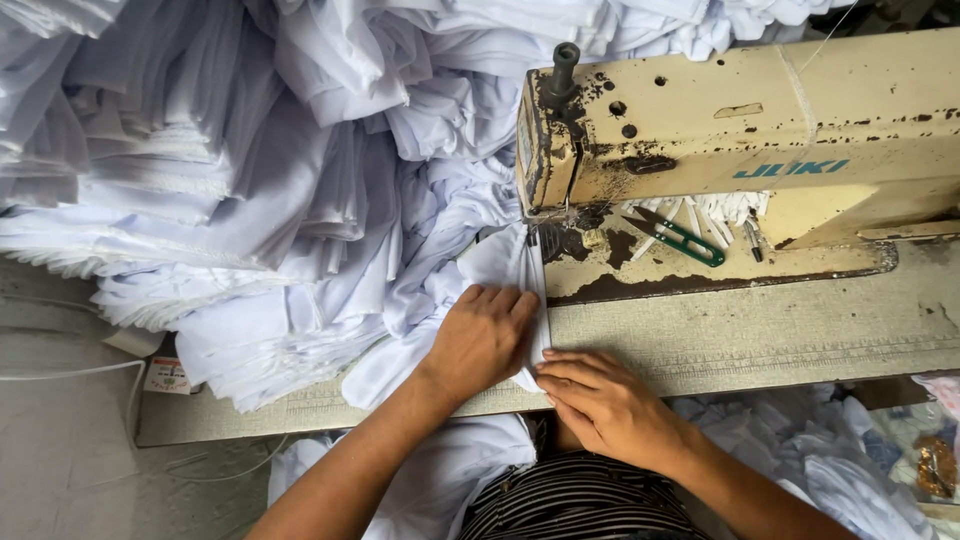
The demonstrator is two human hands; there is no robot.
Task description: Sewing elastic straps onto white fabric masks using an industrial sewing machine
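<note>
My left hand (pixel 483 338) lies flat, palm down, on a strip of white cloth (pixel 505 262) that runs up to the needle area of a worn cream sewing machine (pixel 740 120). My right hand (pixel 600 398) rests on the table edge with its fingertips pressing the near end of the same cloth. Both hands pin the fabric to the table; neither wraps around it.
Large piles of folded white fabric (pixel 200 170) fill the left and back. Green-handled thread snips (pixel 680 238) lie on the machine bed. The grey worktable (pixel 760 335) runs to the right. More white cloth (pixel 840 470) hangs below the table edge.
</note>
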